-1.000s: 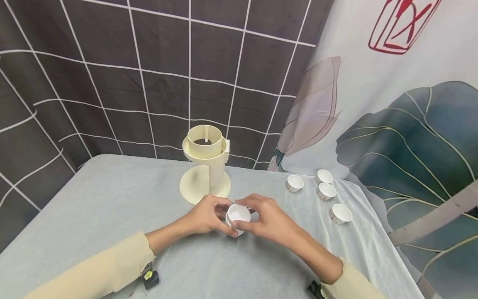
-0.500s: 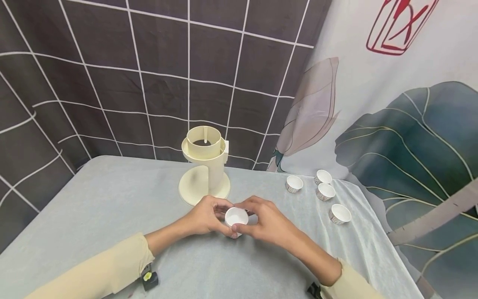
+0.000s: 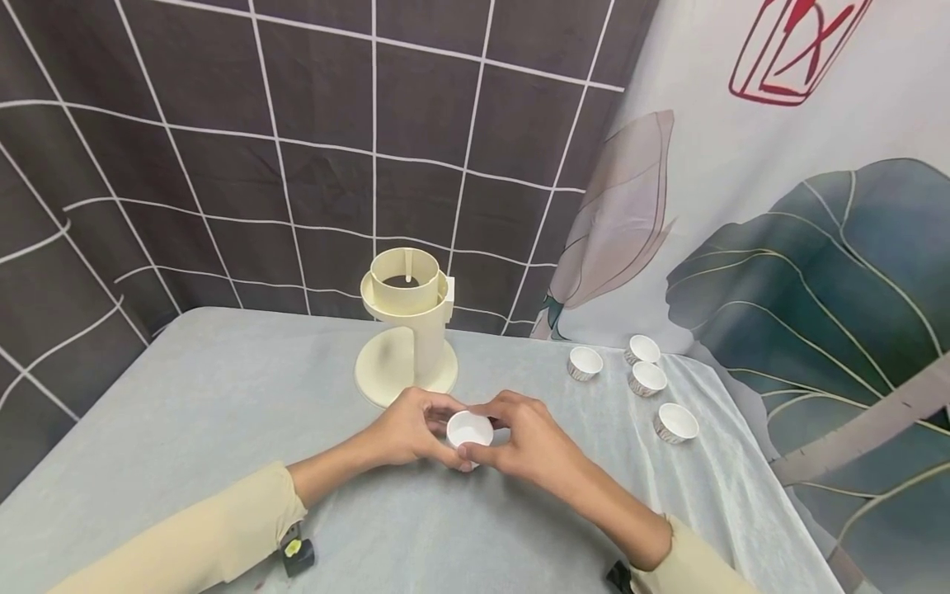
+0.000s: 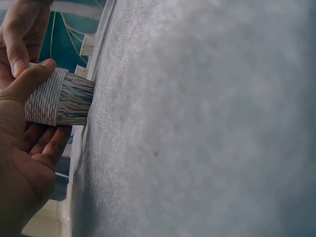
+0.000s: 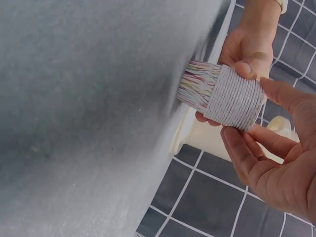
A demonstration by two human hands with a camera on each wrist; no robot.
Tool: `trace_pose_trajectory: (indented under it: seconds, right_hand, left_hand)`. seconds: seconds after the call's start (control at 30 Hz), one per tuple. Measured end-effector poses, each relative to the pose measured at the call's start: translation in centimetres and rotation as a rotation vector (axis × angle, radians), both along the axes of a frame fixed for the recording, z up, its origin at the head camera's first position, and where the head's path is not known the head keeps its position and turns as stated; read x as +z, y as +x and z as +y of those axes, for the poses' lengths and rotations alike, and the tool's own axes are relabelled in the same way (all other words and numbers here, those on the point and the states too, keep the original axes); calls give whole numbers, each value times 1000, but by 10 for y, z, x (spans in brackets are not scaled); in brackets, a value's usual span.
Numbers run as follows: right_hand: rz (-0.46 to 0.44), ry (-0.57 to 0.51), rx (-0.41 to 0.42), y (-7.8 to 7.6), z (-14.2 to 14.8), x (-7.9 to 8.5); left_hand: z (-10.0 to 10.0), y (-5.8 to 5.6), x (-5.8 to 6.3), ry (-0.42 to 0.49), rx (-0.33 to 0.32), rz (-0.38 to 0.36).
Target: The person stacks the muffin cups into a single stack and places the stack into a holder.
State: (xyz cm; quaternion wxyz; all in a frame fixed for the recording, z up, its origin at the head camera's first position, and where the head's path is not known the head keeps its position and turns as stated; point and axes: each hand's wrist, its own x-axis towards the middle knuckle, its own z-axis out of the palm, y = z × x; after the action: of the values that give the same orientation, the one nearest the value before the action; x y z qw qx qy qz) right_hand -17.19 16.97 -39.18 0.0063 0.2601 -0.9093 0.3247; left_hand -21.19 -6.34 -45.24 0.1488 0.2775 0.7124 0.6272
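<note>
A stack of white paper baking cups [image 3: 471, 431] stands upright on the cloth near the middle of the table. Ribbed rims lie closely nested in the right wrist view, and the bottom of the stack [image 5: 200, 86] shows thin coloured stripes. My left hand [image 3: 410, 431] holds the stack from the left, thumb in front and fingers behind. From the other side my right hand [image 3: 536, 439] grips the upper rims, its thumb at the near edge. In the left wrist view the left hand's [image 4: 24, 168] thumb lies across the rims. Parts of the fingers behind the stack are hidden.
Just beyond the hands stands a cream holder [image 3: 429, 346] with a round base and an open ring on top. Several loose baking cups [image 3: 676, 424] sit at the right of the table [image 3: 223, 388]. A dark gridded cloth [image 3: 319, 190] hangs behind.
The top cup, slightly raised and askew a second ago, now sits lower and level on the stack. My right hand has shifted slightly; the left has stayed nearly still.
</note>
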Motion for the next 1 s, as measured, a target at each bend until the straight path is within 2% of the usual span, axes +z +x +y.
trace_pose_trajectory:
  seconds: [0.4, 0.67, 1.0]
  right_hand:
    - [-35, -33, -32, 2, -1, -3]
    - [-7, -65, 14, -2, 3, -7]
    - [-1, -66, 31, -2, 8, -9]
  left_hand:
    - [0, 0, -1, -12, 7, 15]
    - [1, 0, 0, -8, 8, 15]
    - [1, 2, 1, -19, 15, 20]
